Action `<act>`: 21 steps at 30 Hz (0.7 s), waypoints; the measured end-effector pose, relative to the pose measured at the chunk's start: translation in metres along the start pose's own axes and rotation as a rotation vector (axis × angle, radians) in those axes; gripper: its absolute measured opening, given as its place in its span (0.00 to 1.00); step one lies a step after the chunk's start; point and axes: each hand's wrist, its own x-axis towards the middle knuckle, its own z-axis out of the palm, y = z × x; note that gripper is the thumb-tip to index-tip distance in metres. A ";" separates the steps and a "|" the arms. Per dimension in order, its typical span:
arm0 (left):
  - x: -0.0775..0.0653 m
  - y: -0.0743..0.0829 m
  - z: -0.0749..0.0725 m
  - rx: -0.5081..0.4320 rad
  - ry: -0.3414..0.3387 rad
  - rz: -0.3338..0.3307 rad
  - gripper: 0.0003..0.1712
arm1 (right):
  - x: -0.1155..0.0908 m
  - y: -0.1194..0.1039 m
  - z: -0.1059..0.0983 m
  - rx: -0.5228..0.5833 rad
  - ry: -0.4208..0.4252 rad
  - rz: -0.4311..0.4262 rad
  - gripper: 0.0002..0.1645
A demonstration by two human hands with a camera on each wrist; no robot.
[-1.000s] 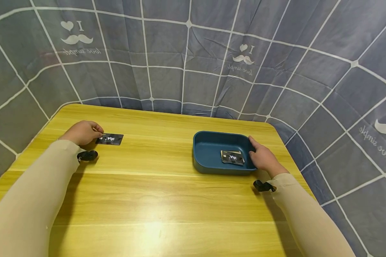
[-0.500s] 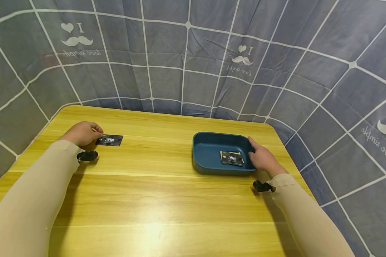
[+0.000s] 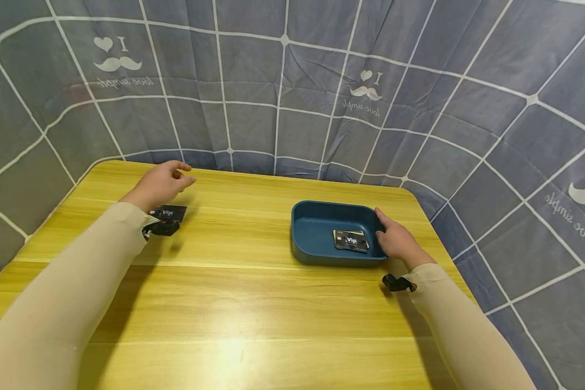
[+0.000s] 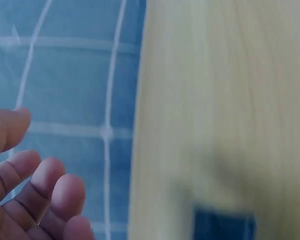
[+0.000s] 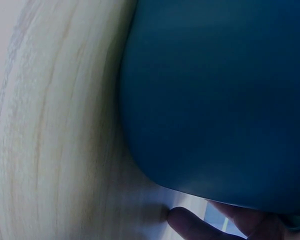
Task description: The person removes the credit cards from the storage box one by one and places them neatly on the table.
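Note:
My left hand (image 3: 160, 185) is raised over the left back of the table, fingers loosely bent, holding nothing. Below its wrist lies a black card (image 3: 174, 210) printed "Vip", partly covered by the arm and the wrist camera. Loosely bent fingers (image 4: 70, 195) also show in the left wrist view. With my right hand (image 3: 401, 241) I grip the right end of a dark blue rectangular box (image 3: 304, 256). The right wrist view has the box wall (image 5: 215, 100) large and close, with fingers at its lower edge. Inside the box lies a small pile of cards (image 3: 351, 241), a black "Vip" one on top.
The wooden table (image 3: 234, 303) has a shadow of the left arm across its left side. A grey grid-patterned curtain (image 3: 253, 81) hangs around the back and sides. Small black wrist cameras (image 3: 395, 283) sit below the hands.
My left hand has left the black card, rising and moving right and away toward the back edge. The card stays where it was. My right hand and the box have hardly moved.

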 end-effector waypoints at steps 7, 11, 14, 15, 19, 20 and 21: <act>0.010 0.058 0.024 -0.116 -0.024 0.126 0.39 | 0.000 -0.001 -0.001 -0.003 0.003 0.003 0.41; 0.017 0.089 0.042 -0.230 -0.049 0.185 0.37 | 0.000 0.000 -0.001 -0.005 0.005 -0.003 0.41; 0.022 0.113 0.057 -0.304 -0.070 0.226 0.36 | 0.001 0.001 -0.001 -0.009 0.010 -0.011 0.41; 0.024 0.121 0.063 -0.326 -0.079 0.237 0.36 | 0.001 0.002 -0.001 -0.014 0.012 -0.014 0.41; 0.030 0.153 0.086 -0.387 -0.122 0.282 0.34 | 0.002 0.002 -0.001 -0.021 0.013 -0.022 0.40; 0.032 0.161 0.093 -0.395 -0.134 0.293 0.34 | 0.002 0.002 -0.001 -0.023 0.013 -0.025 0.40; 0.033 0.169 0.099 -0.399 -0.148 0.305 0.34 | 0.002 0.001 -0.001 -0.024 0.013 -0.026 0.40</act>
